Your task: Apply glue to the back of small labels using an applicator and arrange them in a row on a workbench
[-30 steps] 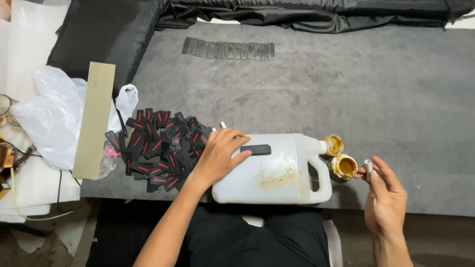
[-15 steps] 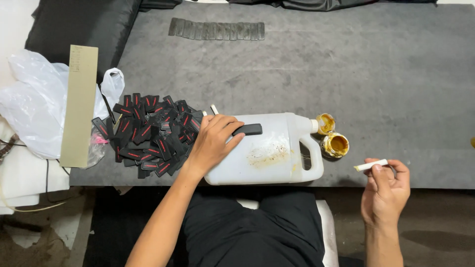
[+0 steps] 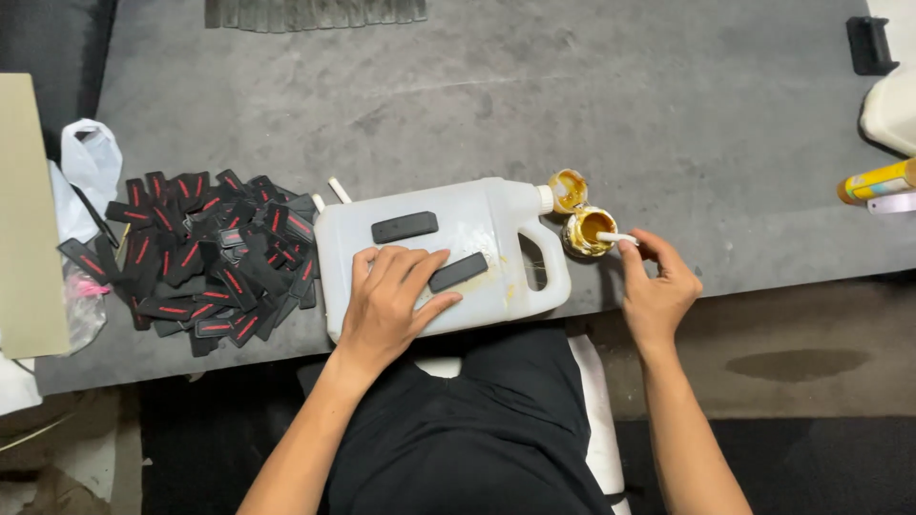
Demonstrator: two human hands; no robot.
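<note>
A white plastic jug (image 3: 487, 229) lies on its side at the near edge of the grey table (image 3: 572, 105). Two black flat strips rest on it, one near its top (image 3: 405, 227) and one lower (image 3: 458, 272). My left hand (image 3: 389, 300) lies flat on the jug, fingers touching the lower strip. My right hand (image 3: 656, 286) pinches a small white stick (image 3: 616, 237) whose tip reaches into a small open can of yellow-brown glue (image 3: 588, 232). The can's lid (image 3: 569, 190) lies beside it, by the jug's neck.
A pile of several black strips with red marks (image 3: 205, 253) sits left of the jug. A white plastic bag (image 3: 91, 157) and a beige board (image 3: 27, 219) are at far left. A yellow tube (image 3: 876, 181) and a black block (image 3: 870, 44) lie at far right.
The view shifted closer. My right hand moved the white stick from the table edge back to the glue can. A second black strip now lies on the jug under my left fingers.
</note>
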